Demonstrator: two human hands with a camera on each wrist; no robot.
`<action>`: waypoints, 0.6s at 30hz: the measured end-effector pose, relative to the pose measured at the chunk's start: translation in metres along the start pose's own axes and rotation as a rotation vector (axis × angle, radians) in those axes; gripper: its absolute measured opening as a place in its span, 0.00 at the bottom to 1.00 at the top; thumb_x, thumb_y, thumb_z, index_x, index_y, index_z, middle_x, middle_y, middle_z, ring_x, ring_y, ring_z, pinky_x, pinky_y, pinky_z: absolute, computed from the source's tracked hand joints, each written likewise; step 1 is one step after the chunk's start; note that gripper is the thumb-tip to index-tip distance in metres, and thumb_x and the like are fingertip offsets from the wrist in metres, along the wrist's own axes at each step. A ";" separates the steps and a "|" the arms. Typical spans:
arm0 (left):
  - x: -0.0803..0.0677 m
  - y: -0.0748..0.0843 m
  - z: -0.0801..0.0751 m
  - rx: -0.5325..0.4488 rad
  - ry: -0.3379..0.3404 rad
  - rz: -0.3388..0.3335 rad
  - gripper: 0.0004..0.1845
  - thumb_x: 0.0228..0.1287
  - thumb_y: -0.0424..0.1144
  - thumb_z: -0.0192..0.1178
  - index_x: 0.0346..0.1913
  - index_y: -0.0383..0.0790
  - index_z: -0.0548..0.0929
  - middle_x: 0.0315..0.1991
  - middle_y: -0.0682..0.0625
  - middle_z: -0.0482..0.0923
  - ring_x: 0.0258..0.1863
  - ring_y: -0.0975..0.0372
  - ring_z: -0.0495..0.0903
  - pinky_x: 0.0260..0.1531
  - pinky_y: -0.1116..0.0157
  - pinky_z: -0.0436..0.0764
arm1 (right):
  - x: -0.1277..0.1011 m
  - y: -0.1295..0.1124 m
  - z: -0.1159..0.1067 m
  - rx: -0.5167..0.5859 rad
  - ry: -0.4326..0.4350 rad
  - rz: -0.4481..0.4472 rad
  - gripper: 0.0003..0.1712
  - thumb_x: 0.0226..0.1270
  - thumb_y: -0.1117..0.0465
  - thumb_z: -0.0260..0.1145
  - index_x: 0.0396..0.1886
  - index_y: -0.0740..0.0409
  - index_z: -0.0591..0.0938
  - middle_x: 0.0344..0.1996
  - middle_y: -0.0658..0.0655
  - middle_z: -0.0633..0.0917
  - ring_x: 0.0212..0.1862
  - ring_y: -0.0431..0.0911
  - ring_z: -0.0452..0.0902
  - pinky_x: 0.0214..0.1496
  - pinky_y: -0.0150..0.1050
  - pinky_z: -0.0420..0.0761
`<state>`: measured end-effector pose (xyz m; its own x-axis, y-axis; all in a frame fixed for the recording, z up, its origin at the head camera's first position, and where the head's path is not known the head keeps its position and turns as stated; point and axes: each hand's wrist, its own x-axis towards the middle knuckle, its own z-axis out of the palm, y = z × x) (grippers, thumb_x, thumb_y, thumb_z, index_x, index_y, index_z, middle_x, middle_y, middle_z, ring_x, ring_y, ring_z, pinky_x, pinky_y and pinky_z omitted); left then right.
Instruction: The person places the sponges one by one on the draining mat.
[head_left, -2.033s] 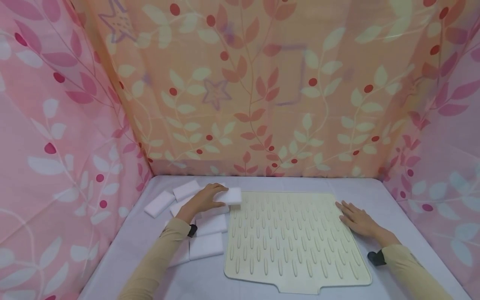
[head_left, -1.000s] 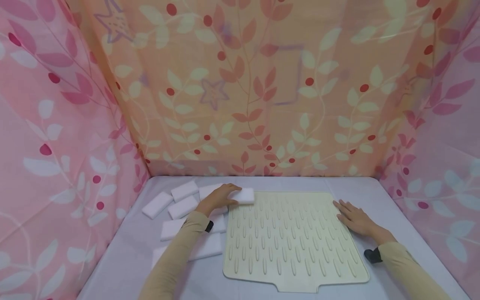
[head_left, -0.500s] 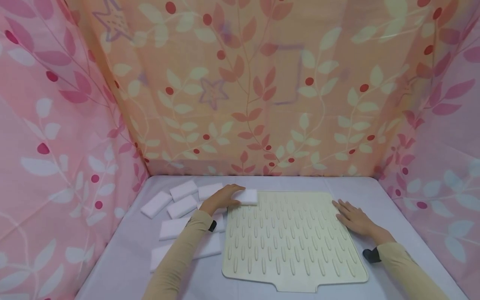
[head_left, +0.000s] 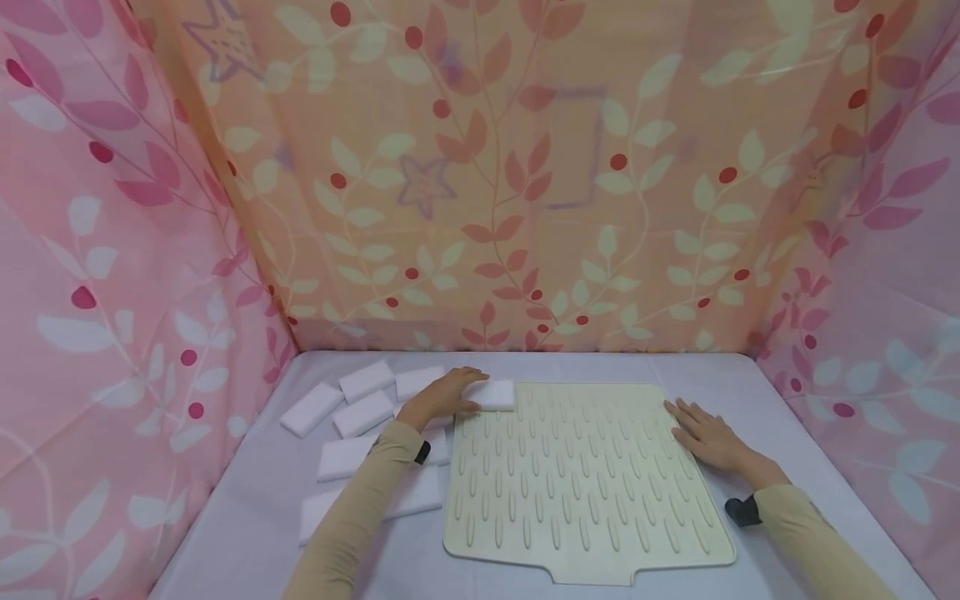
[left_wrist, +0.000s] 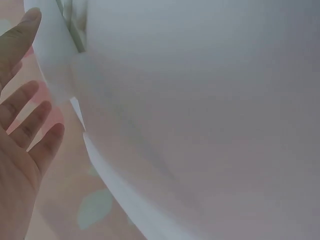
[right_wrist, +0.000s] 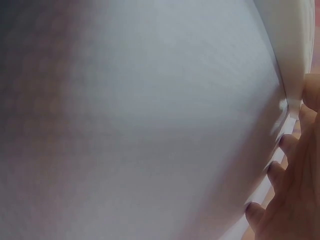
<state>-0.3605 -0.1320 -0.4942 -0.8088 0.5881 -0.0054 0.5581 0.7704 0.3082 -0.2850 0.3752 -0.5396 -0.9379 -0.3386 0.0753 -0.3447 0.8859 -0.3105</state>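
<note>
A white foam block (head_left: 497, 395) lies flat on the far left corner of the cream ribbed mat (head_left: 585, 483). My left hand (head_left: 444, 393) is at this block's left end, thumb on the near side and fingers on the far side. In the left wrist view the fingers (left_wrist: 46, 142) are spread and the thumb stands apart from them. My right hand (head_left: 712, 437) lies with extended fingers along the mat's right edge, fingertips right at the rim.
Several more white blocks (head_left: 311, 409) lie left of the mat on the white-covered table (head_left: 247, 508), partly hidden by the left forearm. A floral cloth (head_left: 487, 208) hangs behind the table and at both sides. The mat's tab (head_left: 594, 577) points toward me.
My left hand has carried the block to the right and down onto the mat's far left corner; its fingers have just loosened around it. The right hand has stayed at the mat's edge.
</note>
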 end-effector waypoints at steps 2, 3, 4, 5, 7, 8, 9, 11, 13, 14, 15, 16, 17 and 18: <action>-0.001 0.000 -0.002 0.009 -0.001 -0.008 0.33 0.58 0.49 0.63 0.67 0.48 0.66 0.67 0.48 0.62 0.67 0.55 0.59 0.63 0.57 0.64 | -0.001 0.000 0.000 0.002 -0.001 0.003 0.32 0.72 0.47 0.48 0.70 0.57 0.59 0.67 0.71 0.59 0.66 0.72 0.49 0.56 0.74 0.47; -0.002 0.000 -0.003 0.010 -0.001 -0.010 0.33 0.58 0.49 0.63 0.67 0.48 0.66 0.67 0.48 0.63 0.67 0.54 0.59 0.63 0.57 0.63 | -0.001 0.000 0.000 0.005 -0.002 0.007 0.32 0.72 0.47 0.48 0.70 0.58 0.59 0.67 0.71 0.59 0.66 0.72 0.49 0.56 0.74 0.47; -0.003 -0.001 -0.004 0.009 -0.001 -0.013 0.33 0.58 0.49 0.63 0.67 0.48 0.66 0.67 0.48 0.63 0.67 0.54 0.59 0.63 0.57 0.63 | -0.001 0.000 0.000 0.007 -0.003 0.010 0.32 0.72 0.47 0.48 0.70 0.58 0.59 0.67 0.71 0.59 0.66 0.72 0.49 0.57 0.74 0.46; -0.004 -0.001 -0.005 0.007 0.003 -0.016 0.33 0.58 0.49 0.63 0.66 0.47 0.67 0.67 0.48 0.63 0.67 0.54 0.60 0.63 0.57 0.63 | -0.001 0.000 0.000 0.012 -0.003 0.011 0.32 0.72 0.47 0.49 0.70 0.58 0.59 0.67 0.71 0.59 0.66 0.72 0.49 0.57 0.74 0.46; -0.007 -0.003 -0.006 0.015 0.008 -0.020 0.33 0.58 0.49 0.63 0.66 0.47 0.67 0.66 0.47 0.63 0.67 0.54 0.60 0.64 0.57 0.62 | -0.001 0.000 -0.001 0.016 -0.010 0.015 0.33 0.72 0.47 0.48 0.70 0.58 0.59 0.67 0.71 0.58 0.66 0.72 0.48 0.57 0.74 0.46; -0.008 -0.004 -0.006 0.013 0.014 -0.019 0.34 0.57 0.49 0.63 0.66 0.46 0.67 0.66 0.47 0.63 0.67 0.53 0.60 0.64 0.57 0.62 | -0.001 0.000 -0.001 0.016 -0.010 0.016 0.33 0.72 0.47 0.48 0.70 0.59 0.59 0.67 0.71 0.58 0.66 0.72 0.48 0.57 0.74 0.45; -0.010 -0.005 -0.007 0.013 0.021 -0.016 0.33 0.57 0.49 0.64 0.66 0.45 0.68 0.66 0.46 0.64 0.67 0.53 0.60 0.64 0.56 0.62 | -0.001 -0.001 -0.001 0.017 -0.010 0.018 0.33 0.72 0.47 0.48 0.70 0.59 0.59 0.67 0.71 0.58 0.66 0.72 0.48 0.57 0.73 0.45; -0.014 -0.008 -0.008 0.012 0.029 -0.016 0.33 0.57 0.49 0.63 0.66 0.45 0.67 0.66 0.46 0.64 0.67 0.53 0.59 0.64 0.56 0.62 | -0.001 -0.001 -0.001 0.016 -0.006 0.018 0.33 0.72 0.47 0.49 0.70 0.59 0.59 0.67 0.71 0.58 0.66 0.72 0.48 0.57 0.74 0.45; -0.019 -0.011 -0.010 -0.006 0.039 -0.007 0.33 0.58 0.48 0.63 0.66 0.44 0.67 0.66 0.46 0.64 0.67 0.52 0.59 0.64 0.55 0.61 | -0.001 -0.002 -0.001 0.015 -0.005 0.016 0.33 0.71 0.48 0.49 0.70 0.59 0.59 0.67 0.72 0.59 0.66 0.72 0.49 0.57 0.74 0.46; -0.021 -0.012 -0.011 -0.017 0.047 0.000 0.33 0.59 0.48 0.63 0.66 0.43 0.67 0.66 0.45 0.64 0.67 0.52 0.59 0.64 0.54 0.62 | -0.002 -0.002 -0.001 0.015 -0.004 0.015 0.33 0.71 0.48 0.49 0.69 0.59 0.59 0.67 0.72 0.59 0.66 0.72 0.49 0.57 0.74 0.46; -0.024 -0.013 -0.013 -0.031 0.054 0.003 0.32 0.59 0.47 0.63 0.65 0.43 0.67 0.66 0.45 0.64 0.67 0.51 0.59 0.64 0.53 0.62 | -0.001 -0.002 -0.001 0.015 -0.003 0.016 0.33 0.71 0.48 0.49 0.69 0.59 0.60 0.67 0.72 0.59 0.66 0.72 0.49 0.57 0.74 0.46; -0.028 -0.014 -0.014 -0.042 0.058 0.004 0.32 0.59 0.46 0.62 0.66 0.42 0.67 0.66 0.45 0.64 0.67 0.51 0.59 0.64 0.53 0.62 | -0.001 -0.003 -0.001 0.015 -0.006 0.016 0.33 0.71 0.48 0.49 0.69 0.59 0.59 0.67 0.72 0.59 0.66 0.72 0.49 0.57 0.74 0.46; -0.031 -0.015 -0.016 -0.056 0.070 0.014 0.32 0.59 0.45 0.63 0.65 0.41 0.67 0.65 0.44 0.65 0.66 0.50 0.60 0.63 0.52 0.62 | -0.001 -0.003 -0.002 0.015 -0.009 0.016 0.33 0.71 0.48 0.49 0.69 0.59 0.59 0.67 0.72 0.59 0.66 0.72 0.49 0.57 0.74 0.46; -0.034 -0.016 -0.017 -0.064 0.082 0.025 0.32 0.59 0.45 0.63 0.65 0.40 0.68 0.65 0.43 0.65 0.66 0.49 0.60 0.63 0.51 0.62 | -0.001 -0.003 -0.002 0.013 -0.014 0.016 0.33 0.71 0.48 0.49 0.70 0.59 0.59 0.67 0.72 0.58 0.66 0.72 0.48 0.57 0.73 0.46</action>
<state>-0.3455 -0.1683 -0.4824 -0.8089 0.5824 0.0803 0.5672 0.7371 0.3675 -0.2834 0.3737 -0.5366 -0.9427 -0.3287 0.0569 -0.3289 0.8870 -0.3242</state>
